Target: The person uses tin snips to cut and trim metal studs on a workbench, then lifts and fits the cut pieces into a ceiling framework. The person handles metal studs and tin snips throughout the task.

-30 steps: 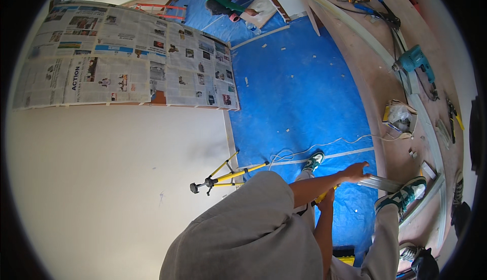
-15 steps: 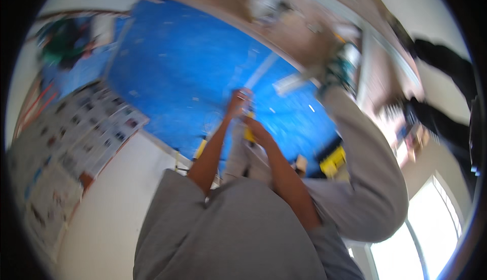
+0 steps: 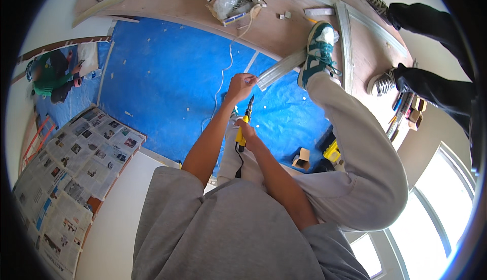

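Yellow and black, a slim corded tool (image 3: 247, 118) sits in the person's right hand (image 3: 247, 129), whose fingers are wrapped around its body. Its long axis runs away from the person, leaning slightly to the right, with the dark tapered tip pointing toward the far side and the black cord (image 3: 239, 169) hanging from the near end. The tool is held above the blue sheet (image 3: 172, 77), well short of the edge where that sheet meets the brown boarding (image 3: 286, 36).

The left hand (image 3: 240, 86) is just beyond the tip, fingers bent, at the near end of a silvery metal channel (image 3: 280, 70); whether it grips the channel or merely sits against it cannot be told. The two hands are apart from each other. The channel slants from that end up and to the right, crossing the near edge of the boarding to the person's green-and-white shoe (image 3: 318, 54).

Near the boarding's near edge, farther left, stands an open carton (image 3: 251, 14) with a clear plastic bag (image 3: 223, 6) in it. A pale cable (image 3: 231, 52) trails over the sheet. Toward the sheet's near right corner are a small open cardboard box (image 3: 303, 158) and a yellow case (image 3: 332, 152).
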